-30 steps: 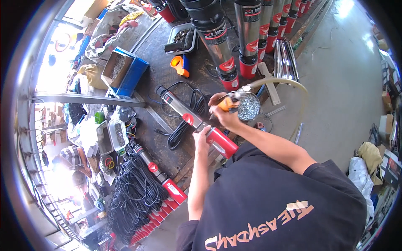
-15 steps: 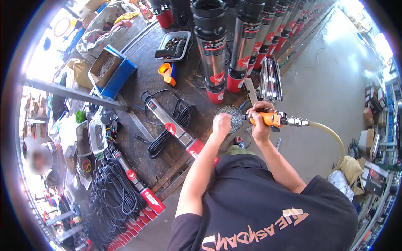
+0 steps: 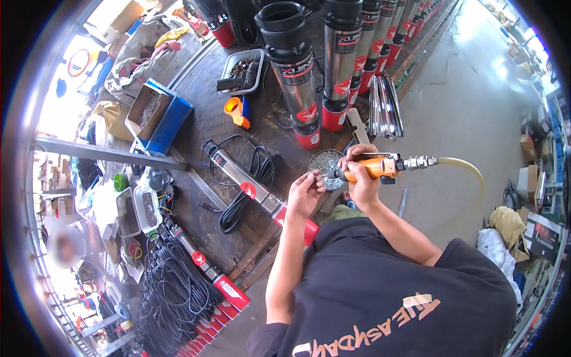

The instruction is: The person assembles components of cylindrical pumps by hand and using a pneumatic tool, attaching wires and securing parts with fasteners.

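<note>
My right hand (image 3: 361,175) is wrapped around an orange air screwdriver (image 3: 376,168), whose dark tip points left and whose pale hose (image 3: 467,163) trails off to the right. Close to that tip, my left hand (image 3: 306,191) has its fingertips pinched together; whatever is between them is too small to make out. Behind both hands stands a round dish filled with small silvery metal parts (image 3: 324,162). A steel pump with red ends (image 3: 238,174) lies slanted on the dark table left of my left hand, its black cable (image 3: 235,211) coiled beside it.
Upright steel pumps (image 3: 297,83) line the table's far side. Metal strips (image 3: 385,110) stand at its right edge. An orange tape dispenser (image 3: 237,113), a white tub (image 3: 242,71) and a blue bin (image 3: 166,122) sit farther left. More cabled pumps (image 3: 184,244) lie at lower left.
My left hand has drawn back from over the dish, turned, and now pinches near the screwdriver tip. The screwdriver has shifted slightly left, still in my right hand.
</note>
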`<state>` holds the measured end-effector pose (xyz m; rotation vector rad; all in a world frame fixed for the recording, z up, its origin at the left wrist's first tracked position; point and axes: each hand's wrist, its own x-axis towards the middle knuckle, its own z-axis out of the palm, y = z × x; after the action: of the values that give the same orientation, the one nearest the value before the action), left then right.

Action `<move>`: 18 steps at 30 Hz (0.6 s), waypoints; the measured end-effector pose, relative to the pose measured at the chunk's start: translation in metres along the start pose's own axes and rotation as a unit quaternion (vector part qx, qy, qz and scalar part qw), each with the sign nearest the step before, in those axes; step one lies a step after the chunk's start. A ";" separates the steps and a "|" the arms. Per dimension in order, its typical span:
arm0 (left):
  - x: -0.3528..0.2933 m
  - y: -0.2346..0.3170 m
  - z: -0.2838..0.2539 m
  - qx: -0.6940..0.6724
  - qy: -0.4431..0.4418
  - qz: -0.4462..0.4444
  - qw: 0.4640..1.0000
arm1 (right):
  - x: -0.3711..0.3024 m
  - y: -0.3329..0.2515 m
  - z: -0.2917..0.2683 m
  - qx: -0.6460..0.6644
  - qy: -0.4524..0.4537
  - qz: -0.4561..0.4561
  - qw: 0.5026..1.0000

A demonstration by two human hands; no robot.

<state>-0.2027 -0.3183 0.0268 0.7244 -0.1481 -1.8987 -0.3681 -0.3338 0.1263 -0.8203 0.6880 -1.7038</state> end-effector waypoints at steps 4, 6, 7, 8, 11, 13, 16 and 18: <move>-0.021 0.004 0.006 -0.036 -0.001 0.026 0.999 | -0.007 0.004 0.022 0.047 -0.027 0.024 0.998; -0.027 0.005 0.000 -0.088 -0.064 0.043 0.993 | -0.009 0.008 0.028 0.057 -0.037 0.038 0.997; -0.030 0.007 -0.001 -0.123 -0.067 0.038 0.989 | -0.011 0.010 0.030 0.055 -0.040 0.042 0.997; -0.035 0.008 -0.001 -0.124 -0.045 0.044 0.990 | -0.012 0.013 0.033 0.052 -0.044 0.045 0.997; -0.047 0.013 0.001 -0.127 -0.028 0.066 0.989 | -0.014 0.018 0.039 0.052 -0.062 0.050 0.995; -0.055 0.015 -0.001 -0.125 -0.012 0.082 0.989 | -0.015 0.023 0.043 0.064 -0.072 0.049 0.994; -0.064 0.014 -0.009 -0.144 0.012 0.096 0.985 | -0.020 0.032 0.047 0.064 -0.087 0.053 0.993; -0.069 0.012 -0.013 -0.158 0.042 0.098 0.982 | -0.024 0.036 0.052 0.063 -0.095 0.057 0.992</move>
<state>-0.1675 -0.2602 0.0498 0.5504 0.1298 -1.6514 -0.3011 -0.3220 0.1247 -0.8261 0.4845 -1.5278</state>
